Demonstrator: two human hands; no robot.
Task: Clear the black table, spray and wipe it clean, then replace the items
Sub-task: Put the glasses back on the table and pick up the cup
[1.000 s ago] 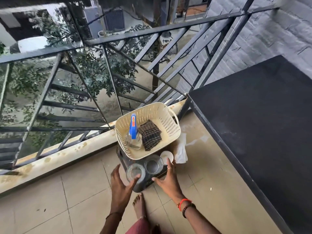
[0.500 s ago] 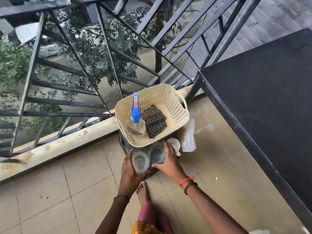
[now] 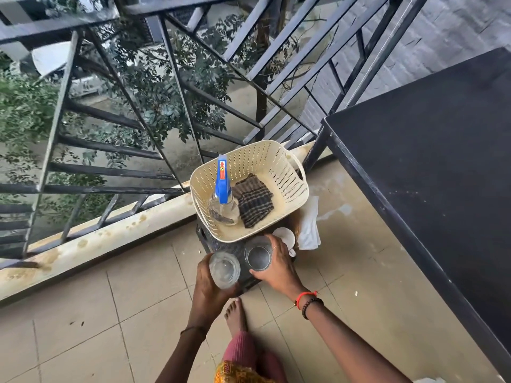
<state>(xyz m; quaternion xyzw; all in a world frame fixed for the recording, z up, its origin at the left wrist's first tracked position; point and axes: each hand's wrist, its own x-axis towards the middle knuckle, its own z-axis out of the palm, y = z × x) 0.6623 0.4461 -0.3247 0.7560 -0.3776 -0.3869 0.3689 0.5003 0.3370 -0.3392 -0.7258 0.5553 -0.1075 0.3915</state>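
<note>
with each of the hands round a glass, left hand [image 3: 206, 293] on left glass [image 3: 224, 269] & right hand [image 3: 276, 268] on right glass [image 3: 258, 257], lift both straight up off the crate [image 3: 213, 243], w/o clinking, then onto the bare black counter [image 3: 431, 172].

Single head-worn view, steeply downward, close above the basket [image 3: 287, 172].

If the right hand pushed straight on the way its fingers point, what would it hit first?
Probably the near rim of the cream basket, just beyond the glass that the right hand grips. Depth is hard to judge from above.
</note>
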